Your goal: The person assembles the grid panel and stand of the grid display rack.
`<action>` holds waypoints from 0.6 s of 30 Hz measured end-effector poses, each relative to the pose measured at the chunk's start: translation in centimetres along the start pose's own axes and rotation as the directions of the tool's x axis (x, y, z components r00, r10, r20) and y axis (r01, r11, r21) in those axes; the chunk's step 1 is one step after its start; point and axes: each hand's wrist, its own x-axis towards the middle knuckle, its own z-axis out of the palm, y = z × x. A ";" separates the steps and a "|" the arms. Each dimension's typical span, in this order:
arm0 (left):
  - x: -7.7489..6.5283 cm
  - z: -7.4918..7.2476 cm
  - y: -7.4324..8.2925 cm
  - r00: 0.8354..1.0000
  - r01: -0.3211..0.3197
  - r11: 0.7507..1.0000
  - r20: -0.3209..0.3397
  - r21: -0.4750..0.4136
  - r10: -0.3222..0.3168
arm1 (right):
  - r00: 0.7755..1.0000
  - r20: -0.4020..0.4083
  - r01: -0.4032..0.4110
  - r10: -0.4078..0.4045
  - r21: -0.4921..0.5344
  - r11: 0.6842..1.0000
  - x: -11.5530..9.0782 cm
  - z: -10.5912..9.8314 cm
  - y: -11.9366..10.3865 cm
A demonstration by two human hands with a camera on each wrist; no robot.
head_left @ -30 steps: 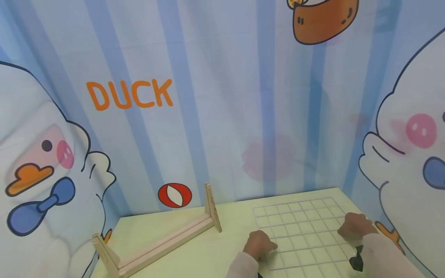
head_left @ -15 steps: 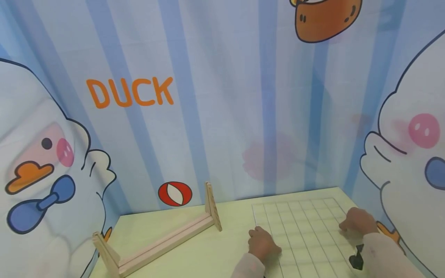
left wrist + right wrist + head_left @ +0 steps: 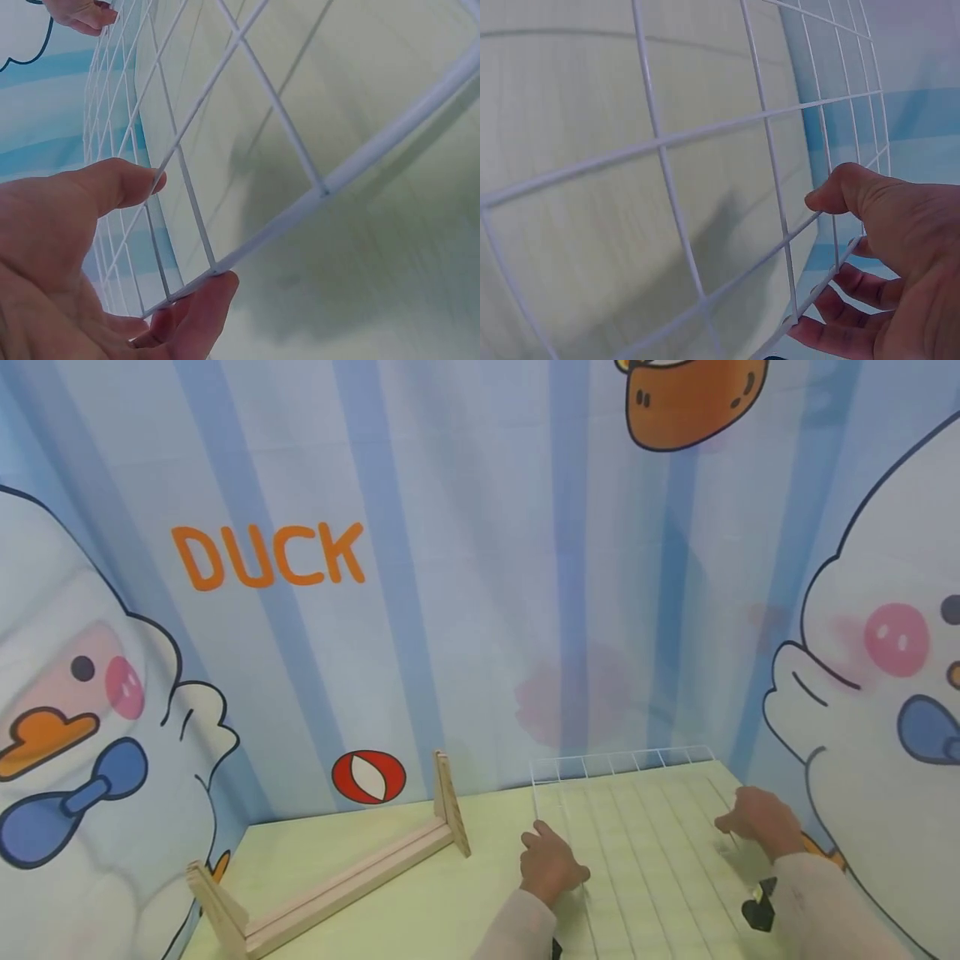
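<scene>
A white wire grid panel (image 3: pixel 322 191) is held by its two sides, tilted so that its far edge stands above the back of the table in the head view. My left hand (image 3: pixel 551 864) grips the left edge; in the left wrist view the thumb lies against a wire and the fingers curl under the thick rim wire. On the opposite edge my right hand (image 3: pixel 763 822) has the same kind of grip, its thumb (image 3: pixel 829 196) over a wire and fingers beneath the rim. Shadows of the wires fall on the tabletop below.
Left of the panel, a wooden stand (image 3: pixel 352 885) with a long double bar and two upright end pieces lies across the pale yellow table (image 3: pixel 480 910). A striped blue curtain (image 3: pixel 480 610) with duck prints closes in the back and sides.
The panel, lying low along the table earlier, has its far edge raised now. Both hands have risen with it, and the left hand has shifted its hold slightly forward. The wooden stand stays put.
</scene>
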 end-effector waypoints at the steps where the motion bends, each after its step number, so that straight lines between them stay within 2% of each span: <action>1: 0.1 -0.2 0.0 1.000 -0.004 1.000 -0.008 -0.007 0.004 | 1.000 -0.005 -0.004 0.004 0.009 1.000 0.1 -0.3 -0.1; 9: 1.8 -2.0 0.0 1.000 -0.007 0.998 -0.028 -0.062 0.005 | 0.998 -0.056 -0.032 0.036 0.079 0.996 0.8 -2.6 -1.8; 18: 3.4 -2.8 -0.1 0.996 -0.043 0.995 -0.076 -0.093 0.036 | 0.985 -0.167 -0.015 0.039 0.139 0.990 0.6 -4.1 -3.5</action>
